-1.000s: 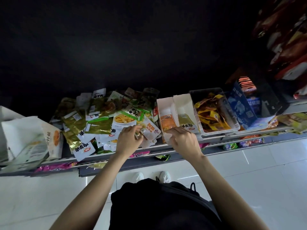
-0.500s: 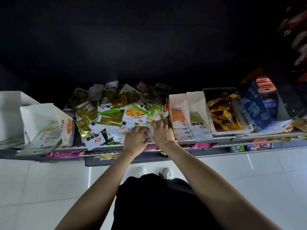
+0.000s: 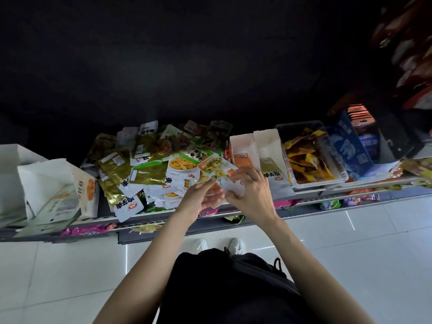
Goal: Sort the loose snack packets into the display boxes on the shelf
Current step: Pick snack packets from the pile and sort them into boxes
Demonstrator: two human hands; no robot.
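Head view: packet [image 3: 230, 181] between fingers [image 3: 251, 174]

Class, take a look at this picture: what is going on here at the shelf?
A person stands at a low shelf sorting snacks. Both hands meet over the shelf's front edge: the left hand and the right hand hold a few white snack packets between them. To the left lies a heap of loose packets, green, gold and white. To the right stand two white display boxes with packets inside, then a clear bin of yellow packets. Most of the heap is not yet sorted.
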